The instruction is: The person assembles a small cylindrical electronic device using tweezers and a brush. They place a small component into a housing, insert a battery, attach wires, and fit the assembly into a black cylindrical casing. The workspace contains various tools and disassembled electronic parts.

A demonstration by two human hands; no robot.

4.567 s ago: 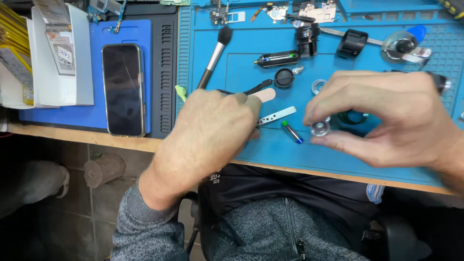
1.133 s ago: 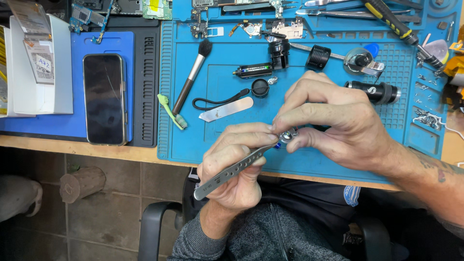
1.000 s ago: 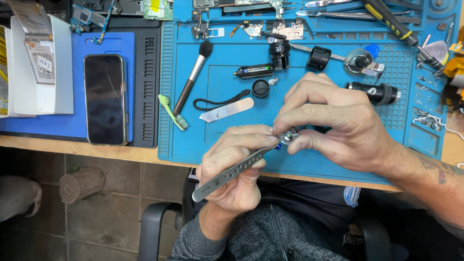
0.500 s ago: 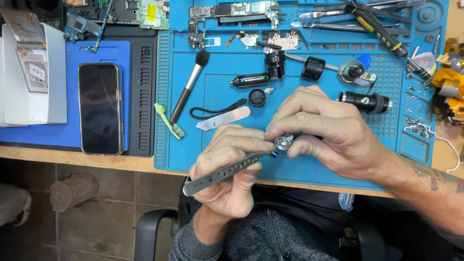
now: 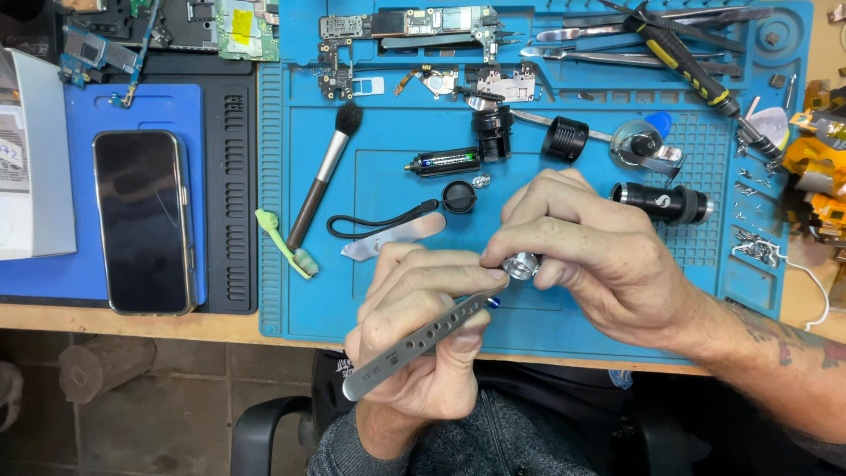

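While only the head camera shows this moment, it looks straight down on both hands held together just above the near edge of a blue silicone repair mat (image 5: 388,300). The right hand (image 5: 599,264) pinches a small round silver metal part (image 5: 522,264) between thumb and forefinger, turned so its open face points toward the other hand, probably to give the tool a clear way in. The left hand (image 5: 423,344) is closed around flat steel tweezers with a row of holes (image 5: 414,339), thumb and forefinger pressing the blades together near the front; their tips meet the silver part, though what they grip there, if anything, is too small to tell. A tiny blue piece (image 5: 493,302) shows just below the tips.

Around the hands, parts lie spread out within reach: a black cylindrical flashlight body (image 5: 663,204) just beside the right hand, a black ribbed ring (image 5: 564,138), a slim dark battery cell (image 5: 445,162), a round black cap on a black cord (image 5: 458,197), a long-handled dusting brush (image 5: 324,176) and a green toothbrush-like scrubber (image 5: 286,244). Well to the left, a dark smartphone (image 5: 144,220) rests face up on a smaller blue pad (image 5: 53,273)
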